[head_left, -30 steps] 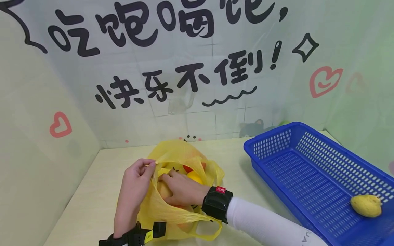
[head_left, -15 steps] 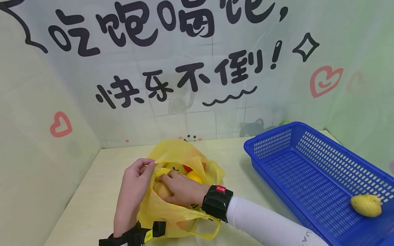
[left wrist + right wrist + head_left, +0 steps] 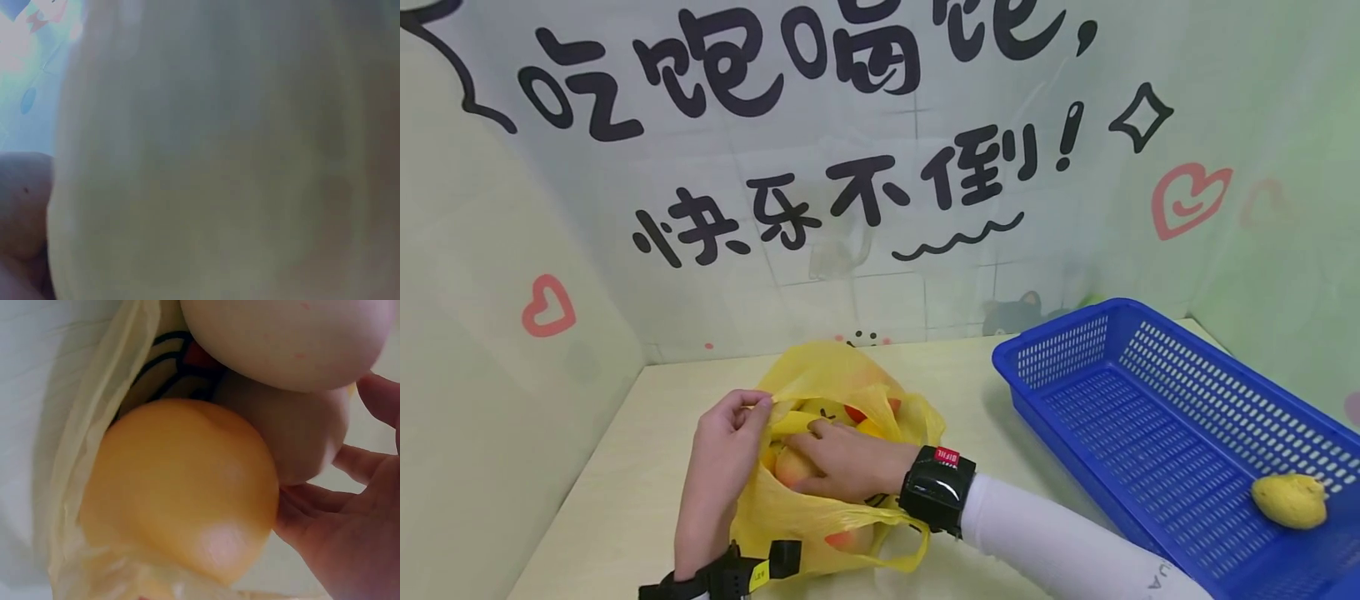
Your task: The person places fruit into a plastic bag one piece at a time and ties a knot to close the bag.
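Observation:
A yellow plastic bag (image 3: 820,371) holding several round fruits stands on the table. At the left of its mouth, my left hand (image 3: 732,437) pinches the bag's rim between thumb and fingers. My right hand (image 3: 857,458) reaches inside, thumb and fingers curled around a peach-coloured round fruit (image 3: 792,469). In the right wrist view, fingers touch a pale pinkish fruit (image 3: 300,434) between a smooth orange fruit (image 3: 181,487) and another pale one (image 3: 294,337). A red fruit (image 3: 855,413) lies deeper in the bag. Blurred bag plastic (image 3: 200,187) fills most of the left wrist view.
On the right stands a long blue perforated basket (image 3: 1052,433) with one knobbly yellow fruit (image 3: 1290,501) in it. The bag's handle loop (image 3: 917,554) hangs at its front. Behind the pale table (image 3: 692,383) hangs a printed curtain (image 3: 850,308).
My right hand and wrist have shifted slightly right inside the bag. The left hand has drawn the rim a little left, and more of the peach-coloured fruit shows.

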The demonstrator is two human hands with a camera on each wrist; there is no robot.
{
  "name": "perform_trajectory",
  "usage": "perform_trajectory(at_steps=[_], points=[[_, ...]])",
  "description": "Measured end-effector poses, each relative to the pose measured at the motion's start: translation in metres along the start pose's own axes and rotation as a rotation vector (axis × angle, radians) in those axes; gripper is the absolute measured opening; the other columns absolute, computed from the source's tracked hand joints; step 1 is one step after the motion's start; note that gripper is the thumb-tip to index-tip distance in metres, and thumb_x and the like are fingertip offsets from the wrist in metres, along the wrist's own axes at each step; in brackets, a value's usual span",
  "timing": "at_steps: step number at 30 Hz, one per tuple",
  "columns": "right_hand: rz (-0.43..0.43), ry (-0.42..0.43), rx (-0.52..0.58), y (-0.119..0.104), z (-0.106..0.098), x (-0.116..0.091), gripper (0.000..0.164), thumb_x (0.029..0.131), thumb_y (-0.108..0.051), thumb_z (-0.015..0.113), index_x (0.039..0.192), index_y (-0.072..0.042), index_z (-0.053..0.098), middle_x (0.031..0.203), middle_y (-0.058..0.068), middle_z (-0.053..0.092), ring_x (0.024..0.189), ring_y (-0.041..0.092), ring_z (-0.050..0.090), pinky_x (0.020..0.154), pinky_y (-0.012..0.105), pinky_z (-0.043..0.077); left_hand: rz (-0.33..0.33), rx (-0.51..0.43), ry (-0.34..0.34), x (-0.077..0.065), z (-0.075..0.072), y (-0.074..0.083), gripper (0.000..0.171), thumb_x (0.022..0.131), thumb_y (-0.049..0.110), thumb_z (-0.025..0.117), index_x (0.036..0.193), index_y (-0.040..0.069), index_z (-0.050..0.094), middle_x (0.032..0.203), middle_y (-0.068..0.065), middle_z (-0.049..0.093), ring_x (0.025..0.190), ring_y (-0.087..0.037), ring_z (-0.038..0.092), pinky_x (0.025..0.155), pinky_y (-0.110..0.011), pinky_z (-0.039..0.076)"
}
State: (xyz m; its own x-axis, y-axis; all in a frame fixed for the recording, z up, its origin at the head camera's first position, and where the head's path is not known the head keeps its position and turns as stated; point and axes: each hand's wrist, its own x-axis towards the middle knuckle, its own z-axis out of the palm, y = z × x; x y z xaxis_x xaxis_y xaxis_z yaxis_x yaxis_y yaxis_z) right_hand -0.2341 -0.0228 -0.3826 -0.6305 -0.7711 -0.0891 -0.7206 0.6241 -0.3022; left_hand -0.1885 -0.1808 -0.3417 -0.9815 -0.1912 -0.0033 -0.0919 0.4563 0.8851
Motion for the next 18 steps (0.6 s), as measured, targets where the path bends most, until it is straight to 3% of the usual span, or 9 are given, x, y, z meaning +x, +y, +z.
perform_trajectory(at_steps=[10, 15, 18], points=[[-0.080, -0.027, 0.010, 0.007, -0.025, -0.026, 0.051, 0.099, -0.040, 0.056, 0.143, -0.016, 0.047, 0.133, 0.001, 0.056, 0.121, 0.015, 0.052, 0.106, 0.027, 0.042, 0.003, 0.004, 0.001, 0.001, -0.001, 0.000, 0.029, 0.105, 0.027, 0.046, 0.122, 0.006, 0.056, 0.078, -0.004, 0.048, 0.076, -0.019, 0.051, 0.066, -0.020, 0.046], [-0.049, -0.032, 0.052, 0.017, -0.045, -0.047, 0.049, 0.098, -0.031, 0.060, 0.143, -0.014, 0.049, 0.138, 0.004, 0.056, 0.125, 0.018, 0.053, 0.109, 0.032, 0.043, 0.008, 0.007, -0.001, 0.001, -0.001, 0.000, 0.028, 0.105, 0.026, 0.046, 0.122, 0.006, 0.055, 0.073, -0.002, 0.045, 0.072, -0.018, 0.049, 0.063, -0.021, 0.044], [-0.041, 0.009, 0.076, 0.025, -0.058, -0.064, 0.044, 0.097, -0.024, 0.062, 0.139, -0.013, 0.052, 0.135, 0.006, 0.058, 0.122, 0.020, 0.054, 0.108, 0.037, 0.044, 0.010, 0.008, -0.004, 0.001, -0.001, 0.001, 0.028, 0.105, 0.027, 0.045, 0.122, 0.007, 0.055, 0.072, -0.002, 0.044, 0.072, -0.018, 0.049, 0.063, -0.021, 0.043]])
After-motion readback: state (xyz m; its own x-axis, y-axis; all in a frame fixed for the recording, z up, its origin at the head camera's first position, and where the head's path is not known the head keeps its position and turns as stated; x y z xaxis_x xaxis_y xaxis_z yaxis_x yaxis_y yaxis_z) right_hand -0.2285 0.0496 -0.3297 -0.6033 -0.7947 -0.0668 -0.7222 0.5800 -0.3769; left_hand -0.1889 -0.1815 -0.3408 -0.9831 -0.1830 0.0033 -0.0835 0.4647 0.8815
